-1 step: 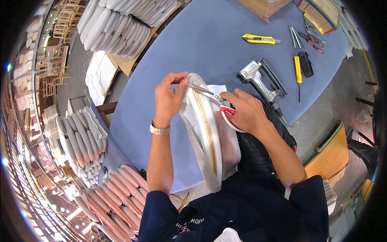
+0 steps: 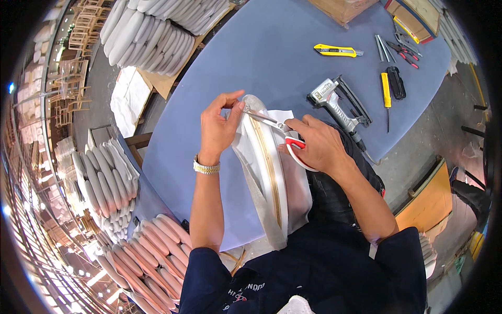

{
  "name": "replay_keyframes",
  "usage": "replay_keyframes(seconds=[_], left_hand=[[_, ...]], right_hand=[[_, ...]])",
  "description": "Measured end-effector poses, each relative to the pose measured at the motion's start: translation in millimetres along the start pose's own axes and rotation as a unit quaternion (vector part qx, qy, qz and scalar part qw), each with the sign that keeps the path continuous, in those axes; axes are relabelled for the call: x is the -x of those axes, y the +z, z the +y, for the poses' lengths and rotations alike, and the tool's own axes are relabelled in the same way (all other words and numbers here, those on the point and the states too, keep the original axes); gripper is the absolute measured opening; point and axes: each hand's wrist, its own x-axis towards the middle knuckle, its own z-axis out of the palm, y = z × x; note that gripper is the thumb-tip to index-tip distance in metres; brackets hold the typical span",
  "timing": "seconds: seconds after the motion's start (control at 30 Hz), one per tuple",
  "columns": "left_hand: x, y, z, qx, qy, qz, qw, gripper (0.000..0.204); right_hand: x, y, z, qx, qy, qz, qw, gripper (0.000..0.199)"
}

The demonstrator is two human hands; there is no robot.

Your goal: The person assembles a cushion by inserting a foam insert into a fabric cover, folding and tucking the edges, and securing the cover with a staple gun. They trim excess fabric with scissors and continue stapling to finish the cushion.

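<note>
My right hand [image 2: 318, 144] is closed round the red-and-white handles of a pair of scissors [image 2: 266, 119]. Their metal blades point left across the far end of an upholstered pad [image 2: 277, 196], beside my left fingertips. Standing on edge, the pad shows a wooden strip [image 2: 269, 157] between white layers, with grey fabric [image 2: 267, 222] loose along its left side. My left hand [image 2: 222, 125] pinches the fabric edge at the far end, thumb against fingers. White cloth [image 2: 298, 193] hangs along the pad's right side. Whether the blades bite into cloth, I cannot tell.
On the blue table [image 2: 246, 52] lie a staple gun [image 2: 340, 107] with its hose, a yellow utility knife [image 2: 335, 50], a yellow-handled screwdriver [image 2: 387, 94], a black case [image 2: 396, 83], staple strips [image 2: 384, 48] and pliers [image 2: 403, 51]. Stacked grey pads [image 2: 149, 39] stand to the left.
</note>
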Motion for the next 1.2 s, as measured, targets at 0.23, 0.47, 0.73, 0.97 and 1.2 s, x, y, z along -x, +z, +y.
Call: replay_keyframes(seconds=[0.23,0.47,0.73,0.97,1.2], left_hand=[[-19,-3,4,0.024,-0.058,-0.036,0.997,0.064],[-17,-2,3,0.033,-0.018,-0.03,0.999,0.077],[-11,4,10,0.018,-0.003,-0.019,1.0,0.077],[-6,14,4,0.024,0.015,0.027,0.999,0.079],[20,34,-6,0.347,-0.092,0.285,0.889,0.079]], right_hand=[[-12,-5,0,-0.015,0.001,-0.023,1.0,0.052],[-17,-7,-2,-0.016,0.003,-0.055,0.998,0.054],[-25,-16,-4,-0.005,-0.02,-0.07,0.997,0.052],[-21,-8,0,-0.004,0.015,-0.091,0.996,0.051],[6,-9,43,0.014,-0.008,0.128,0.992,0.051]])
